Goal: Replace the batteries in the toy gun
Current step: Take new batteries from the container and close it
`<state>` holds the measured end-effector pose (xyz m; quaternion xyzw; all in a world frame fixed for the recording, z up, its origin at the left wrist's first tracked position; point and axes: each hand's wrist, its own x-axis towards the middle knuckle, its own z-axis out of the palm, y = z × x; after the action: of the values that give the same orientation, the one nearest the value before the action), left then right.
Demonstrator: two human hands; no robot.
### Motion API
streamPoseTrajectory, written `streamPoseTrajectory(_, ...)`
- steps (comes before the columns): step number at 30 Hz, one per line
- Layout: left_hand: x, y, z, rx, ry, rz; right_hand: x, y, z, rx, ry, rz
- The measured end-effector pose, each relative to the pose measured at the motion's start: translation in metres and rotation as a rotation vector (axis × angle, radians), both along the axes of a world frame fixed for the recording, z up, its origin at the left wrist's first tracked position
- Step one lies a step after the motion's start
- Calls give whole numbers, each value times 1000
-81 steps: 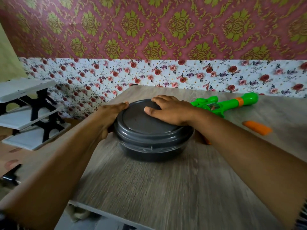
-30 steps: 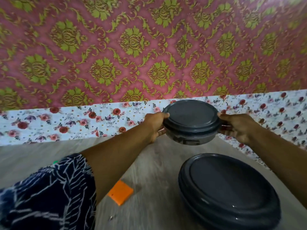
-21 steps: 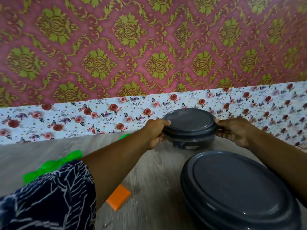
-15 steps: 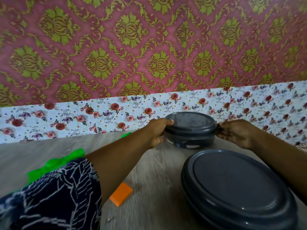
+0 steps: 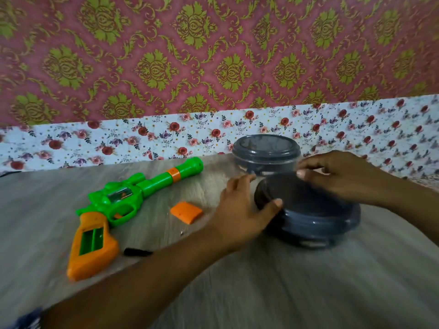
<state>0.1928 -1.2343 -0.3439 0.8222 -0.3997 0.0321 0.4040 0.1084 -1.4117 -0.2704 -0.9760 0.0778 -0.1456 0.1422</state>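
The green and orange toy gun (image 5: 114,205) lies on its side at the table's left. Its orange grip shows an open compartment with no batteries visible. The orange compartment cover (image 5: 186,212) lies loose just right of the gun. A large grey lidded container (image 5: 316,224) stands at centre right. My left hand (image 5: 240,214) grips its left rim, thumb on the lid and fingers along the side. My right hand (image 5: 342,176) curls its fingers over the lid's far edge. Both hands are blurred.
A smaller grey lidded container (image 5: 266,153) stands behind the large one, close to the flowered wall. A short black object (image 5: 137,252) lies on the wooden table (image 5: 261,293) near the gun's grip. The wall runs along the table's far edge.
Both hands set the small container down by the wall, let it go and came back to the large container. The view swung left, bringing the whole gun into sight.
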Motion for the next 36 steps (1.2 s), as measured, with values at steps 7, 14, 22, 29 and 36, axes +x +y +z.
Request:
streamPoseTrajectory(7, -43, 17, -18, -63, 31, -95, -46, 43, -13, -84, 161, -2)
streamPoseTrajectory(14, -48, 27, -17, -53, 54, -43, -48, 53, -36, -175, 116, -36)
streamPoseTrajectory(22, -40, 33, -16, -220, 258, -95, -65, 27, -16, 33, 249, 190)
streamPoseTrajectory(29, -40, 33, -17, -265, 271, -148, -42, 45, -12, 341, 144, 81)
streamPoseTrajectory(36, -29, 30, -20, -305, 370, -24, -19, 49, -21, 494, -18, -25)
